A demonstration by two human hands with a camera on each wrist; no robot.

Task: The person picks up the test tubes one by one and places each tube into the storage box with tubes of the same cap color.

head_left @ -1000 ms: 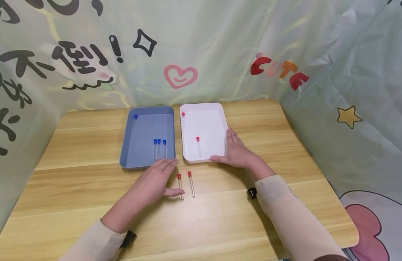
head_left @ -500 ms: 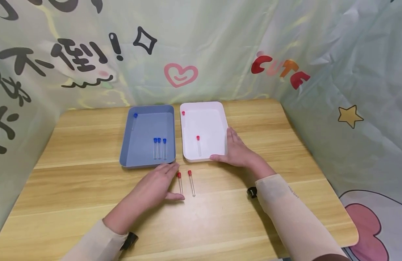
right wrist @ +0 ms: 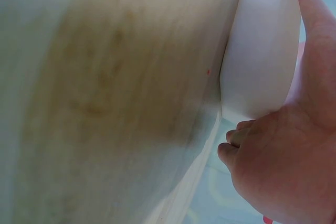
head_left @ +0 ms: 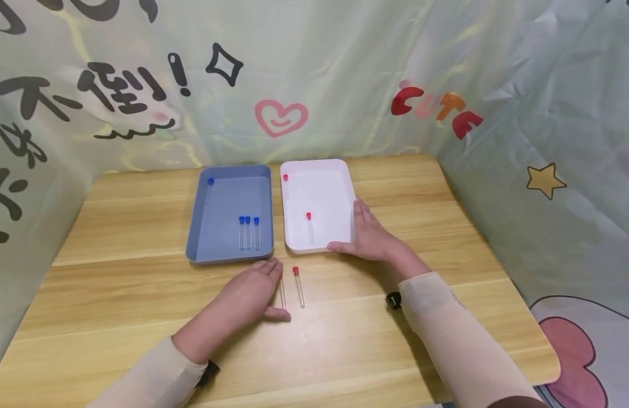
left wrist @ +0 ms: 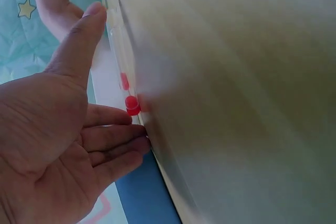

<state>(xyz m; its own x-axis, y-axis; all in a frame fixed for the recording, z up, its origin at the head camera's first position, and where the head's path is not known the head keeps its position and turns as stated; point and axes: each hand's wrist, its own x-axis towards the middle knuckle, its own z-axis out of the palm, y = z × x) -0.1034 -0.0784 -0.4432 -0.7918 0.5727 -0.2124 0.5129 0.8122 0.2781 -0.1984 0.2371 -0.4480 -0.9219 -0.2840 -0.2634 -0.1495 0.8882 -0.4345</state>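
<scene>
Tabletop (head_left: 360,340) in pale wood grain fills the middle of my head view, its right front corner rounded, a soft glare spot near the centre. Around it I see a pale green printed sheet (head_left: 340,68), creased on the right, with black characters (head_left: 123,88), a pink heart (head_left: 281,119), the word CUTE (head_left: 437,109) and a yellow star (head_left: 546,180). Toward the back, a blue tray (head_left: 217,226) sits just beside a white tray (head_left: 332,198). Four blue-capped tubes (head_left: 241,233) lie in the blue one, two red-capped tubes (head_left: 310,229) in the white. On the bare wood before them lie the left loose tube (head_left: 282,294) and the right loose tube (head_left: 298,287), both red-capped. My left hand (head_left: 250,292) brackets the left one, fingers extended and thumb apart, grasping nothing; whether they touch it, I cannot tell. My right hand (head_left: 372,238) rests unclenched against the white tray's near right corner.
</scene>
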